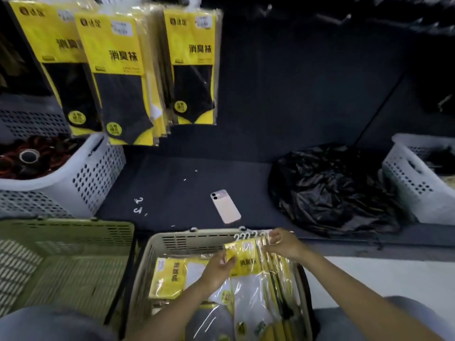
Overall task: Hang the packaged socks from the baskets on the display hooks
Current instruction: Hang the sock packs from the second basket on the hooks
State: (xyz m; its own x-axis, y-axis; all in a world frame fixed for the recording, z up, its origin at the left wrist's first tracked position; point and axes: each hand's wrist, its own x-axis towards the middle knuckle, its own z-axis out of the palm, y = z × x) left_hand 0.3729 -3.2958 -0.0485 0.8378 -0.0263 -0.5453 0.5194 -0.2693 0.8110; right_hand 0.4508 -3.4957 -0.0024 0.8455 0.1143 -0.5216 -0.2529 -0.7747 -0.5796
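I am looking at a shop's sock display: identical yellow-carded sock packs (123, 77) hang in rows against a dark wall panel (295, 82), with price stickers on their cards, above a dark shelf (187, 185) lined with stock baskets (96, 173) holding more packs.

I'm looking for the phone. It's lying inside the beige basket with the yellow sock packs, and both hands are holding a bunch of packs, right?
Not quite. The phone lies on the dark shelf behind the beige basket, not inside it. The head view shows this. The rest holds: the left hand and right hand both hold a bunch of yellow sock packs over that basket.
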